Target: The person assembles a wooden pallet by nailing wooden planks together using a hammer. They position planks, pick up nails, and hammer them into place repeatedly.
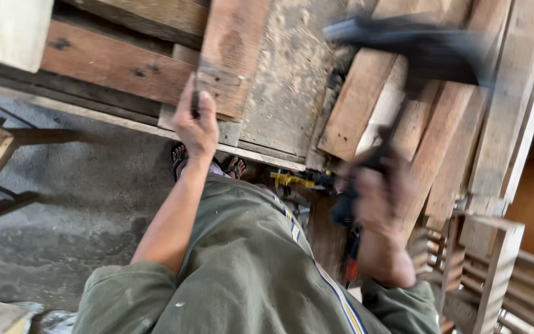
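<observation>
- olive-green shirt (pixel 242 278) with a striped band fills the near bottom of the view, both sleeves reaching up from it
- right hand (pixel 378 198), blurred, is wrapped tight around the handle of a hammer (pixel 415 49), fingers closed on the grip
- hammer's dark head is smeared by motion at the far top right, raised above the stacked boards (pixel 366 105)
- left hand (pixel 196 124) reaches to the far centre and rests on the near end of a reddish wooden plank (pixel 230 55), thumb on one side and fingers curled together against the edge; whether it pinches a nail i cannot tell
- plank lies upright in the view across a sawdust-covered workbench (pixel 292 80), just left of the stacked boards
- sandalled feet (pixel 183 158) show on the grey concrete floor (pixel 69 204) just below the bench edge
- yellow tool (pixel 288 179) lies low between the bench and the right hand
- slatted wooden frame (pixel 489 272) stands at the near right
</observation>
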